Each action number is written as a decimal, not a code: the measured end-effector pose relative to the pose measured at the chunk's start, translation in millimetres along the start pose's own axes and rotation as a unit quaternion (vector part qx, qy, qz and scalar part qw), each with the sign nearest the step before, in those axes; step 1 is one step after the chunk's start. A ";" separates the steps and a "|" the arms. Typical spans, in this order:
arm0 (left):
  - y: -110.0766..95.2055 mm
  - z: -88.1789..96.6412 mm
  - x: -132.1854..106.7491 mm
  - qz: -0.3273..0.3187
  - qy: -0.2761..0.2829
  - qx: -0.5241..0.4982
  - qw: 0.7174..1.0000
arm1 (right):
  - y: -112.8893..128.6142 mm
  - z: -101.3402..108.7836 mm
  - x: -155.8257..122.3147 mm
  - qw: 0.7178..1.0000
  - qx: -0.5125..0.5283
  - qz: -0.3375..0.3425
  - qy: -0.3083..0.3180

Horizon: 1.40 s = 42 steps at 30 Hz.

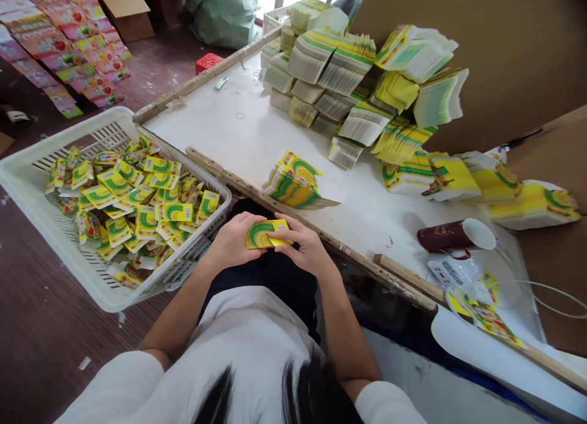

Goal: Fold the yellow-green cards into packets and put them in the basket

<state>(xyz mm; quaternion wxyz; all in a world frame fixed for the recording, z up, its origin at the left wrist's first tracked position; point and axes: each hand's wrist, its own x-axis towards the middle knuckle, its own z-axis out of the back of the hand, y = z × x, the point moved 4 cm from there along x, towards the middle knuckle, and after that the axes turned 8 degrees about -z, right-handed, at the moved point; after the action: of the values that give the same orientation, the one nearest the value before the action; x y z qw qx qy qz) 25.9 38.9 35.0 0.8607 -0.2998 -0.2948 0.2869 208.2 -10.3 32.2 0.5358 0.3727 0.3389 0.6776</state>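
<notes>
Both hands hold one small yellow and green paper packet [263, 234] over my lap, just below the table's wooden edge. My left hand [233, 240] grips its left side with the fingers curled round it. My right hand [305, 243] pinches its right side, fingertips on top. A short stack of flat yellow and green sheets [296, 182] lies on the white table [229, 130] right above my hands. To the left a white plastic basket [27, 191] holds several packets of the same kind [137, 197].
A big heap of bundled yellow sheets [358, 81] fills the table's back, against brown cardboard [513, 51]. A dark red mug [456, 235] lies on its side at right, near a white power strip [447, 271]. Pink printed sheets [64, 44] cover the floor at far left.
</notes>
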 end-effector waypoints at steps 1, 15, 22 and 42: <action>-0.8 -1.2 0.9 -0.001 -0.001 0.005 1.000 | 0.5 -1.7 1.4 1.000 0.007 -0.008 -0.002; 58.9 79.0 -38.2 0.256 -0.226 0.273 0.899 | -19.4 63.6 52.0 0.931 -0.154 -0.118 -0.308; 38.2 21.5 -14.3 0.176 -0.135 -0.066 0.973 | -26.3 74.6 70.8 0.913 -0.240 -0.169 -0.282; 25.8 -39.1 7.7 0.145 -0.350 -0.508 0.774 | -5.8 -42.6 12.9 0.955 0.228 -0.138 -0.131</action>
<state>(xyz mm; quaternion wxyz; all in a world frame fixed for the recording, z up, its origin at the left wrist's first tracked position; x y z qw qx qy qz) 49.3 47.4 -5.3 0.3691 -0.6114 -0.6315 0.3020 172.0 0.9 8.1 0.5644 0.5198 0.4599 0.4469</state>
